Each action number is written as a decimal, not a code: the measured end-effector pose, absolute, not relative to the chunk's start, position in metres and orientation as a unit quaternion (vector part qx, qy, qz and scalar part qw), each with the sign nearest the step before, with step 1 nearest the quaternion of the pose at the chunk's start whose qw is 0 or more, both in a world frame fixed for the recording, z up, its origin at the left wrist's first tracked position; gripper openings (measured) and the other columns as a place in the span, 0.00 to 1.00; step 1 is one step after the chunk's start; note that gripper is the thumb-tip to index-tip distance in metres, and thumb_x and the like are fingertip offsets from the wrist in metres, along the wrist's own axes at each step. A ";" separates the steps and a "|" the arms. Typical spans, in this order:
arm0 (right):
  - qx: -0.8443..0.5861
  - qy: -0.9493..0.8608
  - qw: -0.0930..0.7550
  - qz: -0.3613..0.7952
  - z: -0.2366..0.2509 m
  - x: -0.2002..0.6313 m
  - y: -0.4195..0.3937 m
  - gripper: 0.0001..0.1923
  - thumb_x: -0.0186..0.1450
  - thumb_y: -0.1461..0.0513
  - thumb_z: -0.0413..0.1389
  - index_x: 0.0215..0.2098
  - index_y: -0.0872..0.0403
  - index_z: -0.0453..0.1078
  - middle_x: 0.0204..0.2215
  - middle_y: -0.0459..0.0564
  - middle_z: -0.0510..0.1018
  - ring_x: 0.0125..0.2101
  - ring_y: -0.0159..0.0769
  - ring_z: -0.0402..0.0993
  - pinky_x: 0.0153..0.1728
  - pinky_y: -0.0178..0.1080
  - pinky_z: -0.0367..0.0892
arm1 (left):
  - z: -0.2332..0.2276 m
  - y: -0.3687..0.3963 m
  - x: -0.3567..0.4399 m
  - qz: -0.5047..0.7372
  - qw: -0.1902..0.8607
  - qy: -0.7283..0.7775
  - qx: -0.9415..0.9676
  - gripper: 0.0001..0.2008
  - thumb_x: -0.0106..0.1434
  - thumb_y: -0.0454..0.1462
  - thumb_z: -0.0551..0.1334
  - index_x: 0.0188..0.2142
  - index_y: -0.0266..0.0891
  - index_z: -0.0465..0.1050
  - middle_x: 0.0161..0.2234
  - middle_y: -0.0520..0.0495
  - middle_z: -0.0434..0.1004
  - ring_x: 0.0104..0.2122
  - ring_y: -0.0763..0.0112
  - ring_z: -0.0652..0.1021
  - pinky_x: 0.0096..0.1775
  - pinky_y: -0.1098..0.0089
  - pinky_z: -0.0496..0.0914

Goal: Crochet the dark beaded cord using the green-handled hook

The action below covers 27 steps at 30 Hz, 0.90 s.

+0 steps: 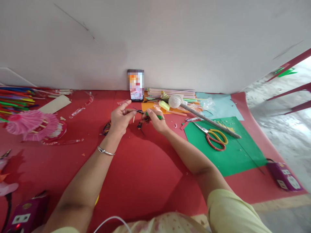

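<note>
My left hand (119,118), wearing a silver bracelet on the wrist, pinches a thin dark wire-like strand (139,111) between thumb and fingertips. Close beside it, my right hand (156,121) is closed around a small tool with a green handle (159,117); its exact kind is hard to make out. The strand runs from the left fingertips toward that tool. Below the right fingers hangs a small dark bundle (139,125), partly hidden. A coil of dark and orange thin wire (106,128) lies on the red table just left of my left wrist.
A phone (136,85) leans on the wall. Scissors (215,137) and a white-headed stick (204,115) lie over green paper (243,155). Pink pleated paper crafts (31,124) and colourful sticks (17,100) are at left. Purple socket boxes (284,176) sit at both sides.
</note>
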State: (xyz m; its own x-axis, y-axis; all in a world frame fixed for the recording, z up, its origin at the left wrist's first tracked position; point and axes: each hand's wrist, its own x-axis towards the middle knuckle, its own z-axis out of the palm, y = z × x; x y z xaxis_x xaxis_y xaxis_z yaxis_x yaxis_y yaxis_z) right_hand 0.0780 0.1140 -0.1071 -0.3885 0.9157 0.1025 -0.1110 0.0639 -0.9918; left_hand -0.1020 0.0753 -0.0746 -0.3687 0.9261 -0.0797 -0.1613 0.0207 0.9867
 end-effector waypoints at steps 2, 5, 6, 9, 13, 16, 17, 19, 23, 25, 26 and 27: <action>-0.339 -0.541 0.434 0.635 -0.109 0.078 0.118 0.34 0.67 0.31 0.61 0.32 0.52 0.78 0.30 0.51 0.83 0.26 0.35 0.77 0.26 0.38 0.71 | -0.073 0.075 -0.104 0.608 0.480 0.543 0.325 0.39 0.47 0.34 0.78 0.61 0.37 0.83 0.29 0.49 0.83 0.19 0.82 0.61 0.21 0.74 0.53; -0.335 -0.485 0.431 0.683 -0.111 0.077 0.123 0.33 0.63 0.32 0.65 0.31 0.53 0.77 0.30 0.51 0.83 0.25 0.35 0.79 0.22 0.36 0.69 | -0.071 0.074 -0.106 0.608 0.511 0.525 0.306 0.37 0.46 0.34 0.78 0.59 0.37 0.83 0.27 0.51 0.81 0.17 0.85 0.56 0.20 0.75 0.48; -0.336 -0.471 0.429 0.693 -0.112 0.077 0.125 0.33 0.62 0.32 0.65 0.31 0.53 0.76 0.29 0.51 0.83 0.24 0.34 0.79 0.22 0.35 0.69 | -0.071 0.074 -0.106 0.609 0.513 0.523 0.303 0.37 0.46 0.33 0.78 0.59 0.37 0.84 0.27 0.52 0.81 0.17 0.85 0.56 0.20 0.75 0.48; -0.336 -0.449 0.423 0.712 -0.112 0.076 0.127 0.33 0.59 0.32 0.67 0.29 0.53 0.75 0.27 0.50 0.82 0.23 0.33 0.78 0.20 0.34 0.68 | -0.070 0.074 -0.106 0.612 0.509 0.527 0.299 0.36 0.46 0.32 0.78 0.57 0.36 0.84 0.27 0.50 0.81 0.17 0.85 0.58 0.20 0.75 0.48; -0.329 -0.434 0.404 0.735 -0.112 0.077 0.129 0.32 0.59 0.34 0.67 0.30 0.53 0.74 0.27 0.50 0.82 0.23 0.33 0.77 0.20 0.33 0.67 | -0.070 0.074 -0.106 0.612 0.505 0.529 0.300 0.35 0.46 0.32 0.78 0.57 0.37 0.85 0.27 0.51 0.80 0.17 0.85 0.57 0.21 0.74 0.48; -0.323 -0.425 0.394 0.748 -0.111 0.079 0.130 0.31 0.60 0.35 0.67 0.30 0.53 0.74 0.28 0.50 0.83 0.23 0.32 0.77 0.20 0.33 0.67 | -0.069 0.073 -0.106 0.612 0.509 0.525 0.302 0.34 0.47 0.33 0.78 0.56 0.37 0.84 0.26 0.53 0.77 0.16 0.85 0.57 0.21 0.73 0.46; -0.320 -0.422 0.395 0.751 -0.110 0.079 0.130 0.30 0.60 0.35 0.67 0.30 0.53 0.74 0.27 0.49 0.82 0.23 0.32 0.77 0.20 0.33 0.67 | -0.069 0.073 -0.106 0.611 0.510 0.524 0.302 0.34 0.47 0.33 0.78 0.56 0.37 0.84 0.26 0.54 0.77 0.16 0.85 0.56 0.21 0.73 0.46; -0.315 -0.418 0.398 0.753 -0.110 0.079 0.131 0.30 0.60 0.36 0.68 0.30 0.53 0.74 0.26 0.47 0.81 0.23 0.32 0.77 0.20 0.32 0.67 | -0.068 0.073 -0.106 0.607 0.512 0.528 0.301 0.34 0.46 0.33 0.78 0.56 0.37 0.84 0.25 0.55 0.76 0.16 0.85 0.56 0.21 0.73 0.47; -0.318 -0.419 0.398 0.752 -0.112 0.079 0.132 0.30 0.60 0.36 0.67 0.30 0.53 0.73 0.26 0.48 0.81 0.23 0.32 0.76 0.19 0.33 0.66 | -0.066 0.073 -0.104 0.601 0.514 0.534 0.299 0.36 0.44 0.34 0.78 0.56 0.36 0.84 0.26 0.54 0.78 0.16 0.85 0.56 0.20 0.73 0.47; -0.325 -0.421 0.399 0.747 -0.114 0.079 0.132 0.29 0.62 0.36 0.66 0.30 0.53 0.73 0.26 0.49 0.81 0.23 0.32 0.76 0.19 0.33 0.65 | -0.066 0.073 -0.103 0.600 0.514 0.534 0.300 0.38 0.44 0.34 0.79 0.58 0.35 0.83 0.26 0.52 0.80 0.16 0.85 0.56 0.20 0.73 0.46; -0.328 -0.422 0.399 0.745 -0.114 0.079 0.132 0.29 0.62 0.36 0.66 0.30 0.53 0.73 0.26 0.49 0.81 0.23 0.32 0.76 0.19 0.33 0.65 | -0.066 0.073 -0.102 0.600 0.514 0.534 0.300 0.39 0.44 0.34 0.79 0.58 0.35 0.83 0.27 0.52 0.81 0.16 0.85 0.55 0.20 0.73 0.46; -0.330 -0.423 0.399 0.744 -0.115 0.080 0.133 0.29 0.63 0.37 0.65 0.30 0.53 0.73 0.27 0.49 0.81 0.23 0.32 0.76 0.19 0.33 0.65 | -0.066 0.073 -0.102 0.600 0.514 0.534 0.301 0.39 0.44 0.34 0.79 0.59 0.34 0.82 0.27 0.51 0.82 0.16 0.85 0.56 0.20 0.72 0.46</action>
